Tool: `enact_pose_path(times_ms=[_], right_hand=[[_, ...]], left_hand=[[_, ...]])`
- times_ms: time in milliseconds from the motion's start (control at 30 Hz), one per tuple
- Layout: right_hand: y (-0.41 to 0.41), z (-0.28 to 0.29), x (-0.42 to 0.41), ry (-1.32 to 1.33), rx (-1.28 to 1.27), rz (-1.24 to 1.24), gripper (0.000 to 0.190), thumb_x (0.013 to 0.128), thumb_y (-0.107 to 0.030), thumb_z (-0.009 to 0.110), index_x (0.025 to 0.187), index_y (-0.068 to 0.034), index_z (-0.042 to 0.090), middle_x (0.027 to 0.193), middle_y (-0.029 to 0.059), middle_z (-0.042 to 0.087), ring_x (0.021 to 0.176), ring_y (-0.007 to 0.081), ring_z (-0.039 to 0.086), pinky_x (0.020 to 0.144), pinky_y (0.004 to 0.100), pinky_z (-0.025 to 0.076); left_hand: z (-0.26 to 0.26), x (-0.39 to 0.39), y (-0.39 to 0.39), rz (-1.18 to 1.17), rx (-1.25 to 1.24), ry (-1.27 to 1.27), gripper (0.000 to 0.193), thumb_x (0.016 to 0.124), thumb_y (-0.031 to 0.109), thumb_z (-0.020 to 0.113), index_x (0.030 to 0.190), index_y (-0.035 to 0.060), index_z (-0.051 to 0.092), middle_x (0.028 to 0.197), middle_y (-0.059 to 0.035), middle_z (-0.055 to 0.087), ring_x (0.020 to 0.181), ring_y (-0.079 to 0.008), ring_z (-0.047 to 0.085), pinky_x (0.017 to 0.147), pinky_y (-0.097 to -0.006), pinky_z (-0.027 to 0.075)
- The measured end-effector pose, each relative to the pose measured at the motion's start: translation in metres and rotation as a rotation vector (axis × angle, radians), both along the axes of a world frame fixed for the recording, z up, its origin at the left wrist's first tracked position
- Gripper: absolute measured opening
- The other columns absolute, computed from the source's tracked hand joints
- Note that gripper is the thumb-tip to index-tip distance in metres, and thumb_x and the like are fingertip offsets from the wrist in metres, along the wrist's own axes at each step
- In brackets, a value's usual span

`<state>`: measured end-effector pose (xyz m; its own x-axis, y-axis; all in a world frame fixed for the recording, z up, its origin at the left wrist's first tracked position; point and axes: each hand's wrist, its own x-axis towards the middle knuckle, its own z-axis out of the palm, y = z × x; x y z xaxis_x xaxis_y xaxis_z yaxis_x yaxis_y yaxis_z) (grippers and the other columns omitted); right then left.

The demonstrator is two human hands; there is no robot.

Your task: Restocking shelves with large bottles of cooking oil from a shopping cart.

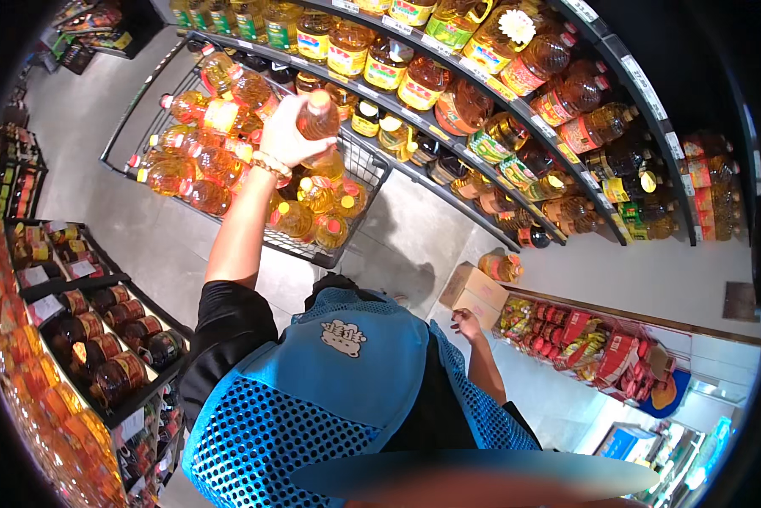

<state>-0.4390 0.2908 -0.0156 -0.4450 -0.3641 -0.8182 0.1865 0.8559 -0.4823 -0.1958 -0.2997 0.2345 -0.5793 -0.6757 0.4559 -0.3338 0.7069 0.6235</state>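
My left hand (286, 134) grips a bottle of amber cooking oil (319, 119) near its pale red cap and holds it over a wire shopping cart (371, 166). Many oil bottles fill the cart; those on the left, such as one bottle (168, 176), lie on their sides. Toward the near end, yellow- and red-capped bottles (295, 218) stand upright, close together. Away from the cart on the right hangs my right hand (466, 322), with nothing in it and its fingers loosely bent. A cardboard box (476, 293) appears near it.
Beyond the cart runs a curved-looking shelf unit (482, 130) stocked with oil bottles and price tags. Several dark bottles stand in a display rack (110, 355) on the left. On the right, an oil bottle (501, 265) is near the box, beside a red basket display of packaged goods (583, 343).
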Motion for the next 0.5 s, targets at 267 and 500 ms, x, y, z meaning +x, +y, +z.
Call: enact_pose_path(times_ms=[267, 500], right_hand=[[0.052, -0.067, -0.03, -0.044, -0.101, 0.057, 0.036, 0.09, -0.028, 0.057, 0.117, -0.005, 0.056, 0.098, 0.0125, 0.064, 0.074, 0.0237, 0.066, 0.06, 0.0361, 0.054], [0.122, -0.072, -0.005, -0.051, -0.11, 0.028, 0.033, 0.09, -0.028, 0.06, 0.11, -0.003, 0.058, 0.094, 0.0143, 0.064, 0.069, 0.0252, 0.065, 0.057, 0.0398, 0.054]], left_hand=[[0.136, -0.05, 0.089, -0.439, 0.742, 0.843, 0.048, 0.081, 0.019, 0.068, 0.123, 0.0024, 0.051, 0.107, -0.0078, 0.063, 0.095, -0.0172, 0.063, 0.086, -0.0343, 0.052], [0.245, -0.102, 0.222, -0.733, 1.015, 0.734, 0.055, 0.085, 0.039, 0.062, 0.127, 0.0056, 0.049, 0.113, -0.008, 0.061, 0.1, -0.0205, 0.062, 0.085, -0.038, 0.054]])
